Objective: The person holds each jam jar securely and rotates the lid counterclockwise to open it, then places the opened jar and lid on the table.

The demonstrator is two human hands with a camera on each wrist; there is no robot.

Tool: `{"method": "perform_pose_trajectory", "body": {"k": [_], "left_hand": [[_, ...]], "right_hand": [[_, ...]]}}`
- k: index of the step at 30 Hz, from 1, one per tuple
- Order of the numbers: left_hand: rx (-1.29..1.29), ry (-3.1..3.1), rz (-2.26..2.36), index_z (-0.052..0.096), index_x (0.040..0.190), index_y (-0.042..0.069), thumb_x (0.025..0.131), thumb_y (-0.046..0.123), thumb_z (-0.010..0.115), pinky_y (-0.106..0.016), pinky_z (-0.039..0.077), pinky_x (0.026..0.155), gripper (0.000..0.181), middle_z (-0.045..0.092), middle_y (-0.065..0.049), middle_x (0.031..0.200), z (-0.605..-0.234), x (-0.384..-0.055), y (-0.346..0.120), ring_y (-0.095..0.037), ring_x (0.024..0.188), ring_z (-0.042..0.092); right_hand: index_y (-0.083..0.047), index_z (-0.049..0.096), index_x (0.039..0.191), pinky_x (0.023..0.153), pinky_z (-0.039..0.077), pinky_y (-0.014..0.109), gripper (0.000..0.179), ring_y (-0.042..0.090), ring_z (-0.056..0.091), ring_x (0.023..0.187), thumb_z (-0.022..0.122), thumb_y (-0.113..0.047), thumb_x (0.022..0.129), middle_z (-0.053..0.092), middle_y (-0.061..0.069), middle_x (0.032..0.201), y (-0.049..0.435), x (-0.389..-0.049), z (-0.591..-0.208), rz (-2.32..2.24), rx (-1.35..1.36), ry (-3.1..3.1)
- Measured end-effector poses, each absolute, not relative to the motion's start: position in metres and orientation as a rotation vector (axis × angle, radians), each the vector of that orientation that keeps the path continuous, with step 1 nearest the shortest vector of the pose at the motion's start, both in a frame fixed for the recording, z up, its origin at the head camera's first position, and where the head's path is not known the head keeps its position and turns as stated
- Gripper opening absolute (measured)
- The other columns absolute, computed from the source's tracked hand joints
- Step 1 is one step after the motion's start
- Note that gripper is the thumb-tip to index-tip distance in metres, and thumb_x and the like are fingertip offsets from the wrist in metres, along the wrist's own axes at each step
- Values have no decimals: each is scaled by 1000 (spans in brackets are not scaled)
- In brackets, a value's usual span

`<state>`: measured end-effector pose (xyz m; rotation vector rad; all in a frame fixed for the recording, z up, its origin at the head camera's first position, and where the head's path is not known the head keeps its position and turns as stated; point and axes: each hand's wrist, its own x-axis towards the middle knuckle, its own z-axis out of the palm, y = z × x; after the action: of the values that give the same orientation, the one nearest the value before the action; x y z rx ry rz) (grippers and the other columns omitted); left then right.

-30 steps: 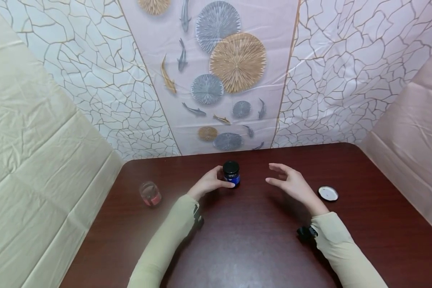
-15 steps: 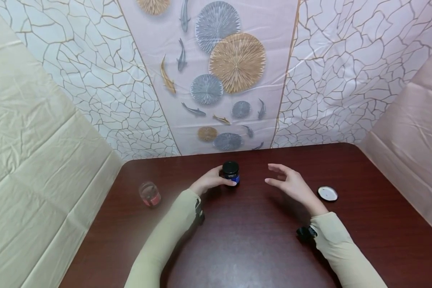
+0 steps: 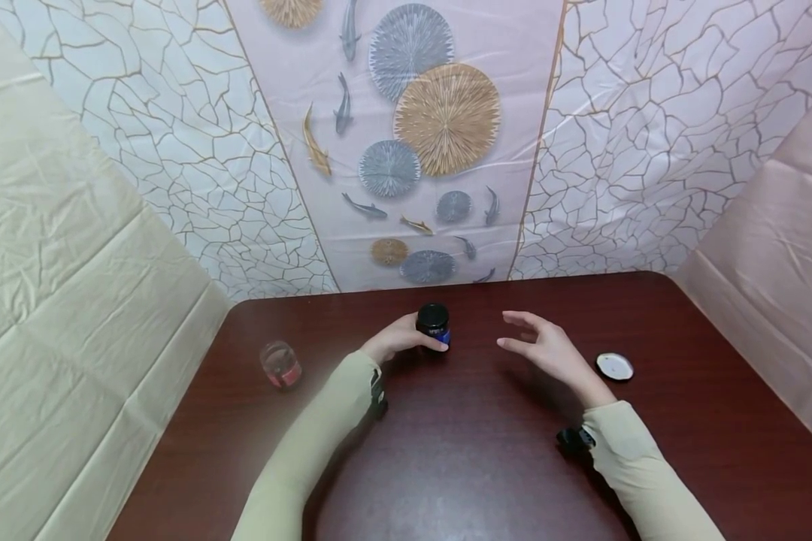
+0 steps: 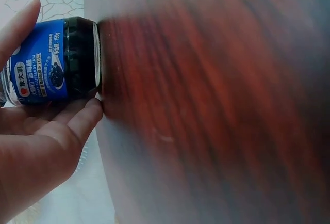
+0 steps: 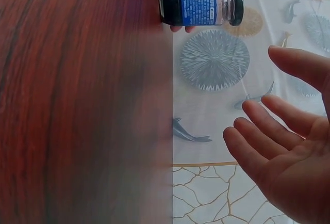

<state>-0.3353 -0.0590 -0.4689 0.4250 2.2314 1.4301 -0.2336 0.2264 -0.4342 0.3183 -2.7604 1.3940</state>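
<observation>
A small blueberry jam jar (image 3: 433, 318) with a black lid and blue label stands upright near the back of the table. My left hand (image 3: 401, 338) grips it from the left, thumb across the front and fingers behind. In the left wrist view, the thumb lies along the label of the jam jar (image 4: 38, 69) and a fingertip is right at its base. My right hand (image 3: 549, 350) hovers to the right, fingers relaxed and holding nothing. The right wrist view shows the jam jar (image 5: 198, 4) beyond the right hand (image 5: 289, 146), with a gap between them.
A glass jar (image 3: 280, 364) with something reddish low in it stands at the left of the dark red wood table (image 3: 433, 458). A round lid (image 3: 614, 367), pale side up, lies beyond the right wrist. A patterned cloth (image 3: 446, 225) hangs behind the table.
My left thumb has slid a little further round the front of the jam jar, and the left forearm has shifted slightly. The right hand stays almost where it was.
</observation>
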Motion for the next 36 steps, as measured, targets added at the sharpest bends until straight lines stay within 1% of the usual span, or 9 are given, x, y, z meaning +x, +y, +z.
{"method": "perform_pose_trajectory", "body": {"k": [5, 11, 18, 23, 26, 30, 33, 36], "left_hand": [[436, 2211, 1443, 51, 144, 11, 75, 21, 90, -41, 40, 106, 80, 62, -3, 130, -470, -336, -60, -20, 119, 57], [441, 2221, 1441, 53, 141, 9, 75, 17, 89, -42, 39, 107, 76, 63, -4, 130, -471, -337, -60, -21, 121, 56], [464, 2226, 1406, 52, 143, 11, 75, 20, 90, -42, 41, 106, 79, 62, -2, 130, -472, -335, -60, -19, 120, 56], [502, 2237, 1402, 54, 141, 12, 74, 21, 91, -41, 40, 106, 78, 63, -1, 129, -473, -333, -60, -18, 120, 57], [528, 2267, 1393, 55, 140, 11, 74, 21, 91, -39, 43, 102, 76, 64, -1, 126, -473, -330, -61, -18, 116, 58], [520, 2300, 1383, 55, 139, 10, 74, 23, 91, -37, 47, 93, 75, 65, -2, 123, -473, -324, -63, -18, 108, 60], [504, 2309, 1382, 54, 139, 9, 74, 24, 91, -37, 47, 92, 76, 65, -2, 123, -473, -320, -64, -18, 108, 59], [496, 2311, 1384, 54, 139, 7, 74, 22, 91, -38, 46, 96, 76, 65, -3, 124, -473, -316, -63, -18, 110, 59]], "right_hand": [[-3, 50, 145, 105, 42, 53, 64, 44, 53, 128, 74, -33, 93, 52, 19, 145, 225, -234, -435, 1396, 330, -2767], [-3, 49, 146, 106, 41, 53, 66, 44, 51, 130, 73, -35, 93, 51, 20, 146, 225, -233, -434, 1420, 353, -2765], [-4, 48, 147, 105, 41, 56, 67, 44, 49, 131, 73, -36, 93, 51, 20, 146, 226, -231, -436, 1428, 358, -2775], [-4, 49, 146, 103, 43, 55, 67, 42, 50, 131, 74, -36, 92, 52, 19, 146, 226, -229, -438, 1430, 385, -2778], [-6, 49, 147, 103, 44, 54, 68, 40, 50, 132, 74, -37, 92, 51, 18, 147, 229, -227, -438, 1440, 382, -2787], [-6, 48, 147, 102, 44, 55, 69, 41, 49, 133, 74, -38, 92, 50, 18, 148, 233, -224, -438, 1435, 385, -2796], [-5, 49, 146, 103, 44, 55, 67, 40, 50, 132, 74, -36, 92, 51, 18, 147, 235, -220, -439, 1416, 382, -2795], [-3, 49, 146, 103, 44, 55, 65, 41, 50, 131, 73, -33, 93, 51, 19, 146, 237, -218, -440, 1400, 391, -2797]]}}
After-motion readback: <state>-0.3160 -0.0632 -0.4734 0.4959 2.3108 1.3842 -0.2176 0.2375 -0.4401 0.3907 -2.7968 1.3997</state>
